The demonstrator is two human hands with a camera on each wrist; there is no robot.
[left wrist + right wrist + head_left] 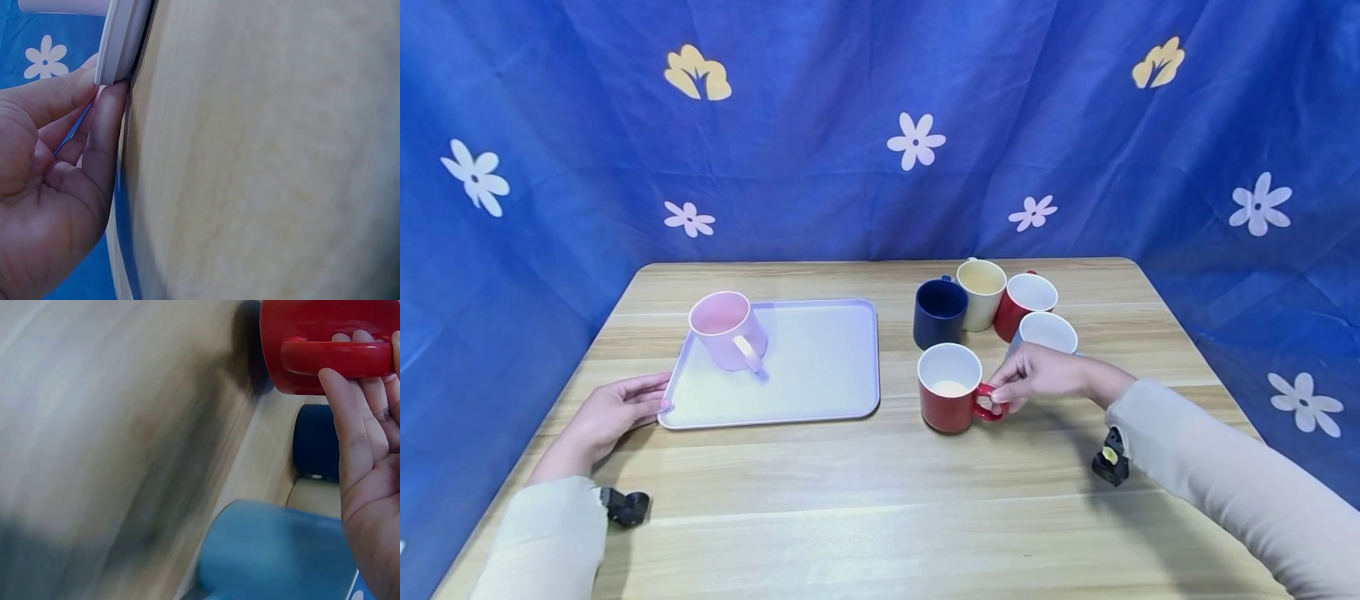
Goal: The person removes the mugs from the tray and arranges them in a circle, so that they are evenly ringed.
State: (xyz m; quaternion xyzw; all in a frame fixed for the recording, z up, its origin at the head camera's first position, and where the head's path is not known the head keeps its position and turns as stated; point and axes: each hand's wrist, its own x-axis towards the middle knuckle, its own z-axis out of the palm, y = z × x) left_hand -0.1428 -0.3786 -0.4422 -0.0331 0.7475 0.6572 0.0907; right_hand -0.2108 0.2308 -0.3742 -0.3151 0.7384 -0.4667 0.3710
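Note:
My right hand (1039, 372) grips the handle of a red mug (946, 410) with a white inside, held upright in front of the other mugs. Whether its base touches the table I cannot tell. In the right wrist view, fingers pass through the red handle (340, 357). At the left, my left hand (613, 412) pinches the near left corner of a pale rectangular tray (820, 358); the left wrist view shows the tray rim (115, 44) between thumb and fingers. A pink mug (730, 343) stands on the tray's left part, its handle toward the near right.
Behind the held mug stand a navy mug (940, 312), a cream mug (982, 296), a second red mug (1018, 312) and a light blue mug (1047, 332), partly hidden by my right hand. A blue flowered cloth (820, 167) hangs around the wooden table (850, 517).

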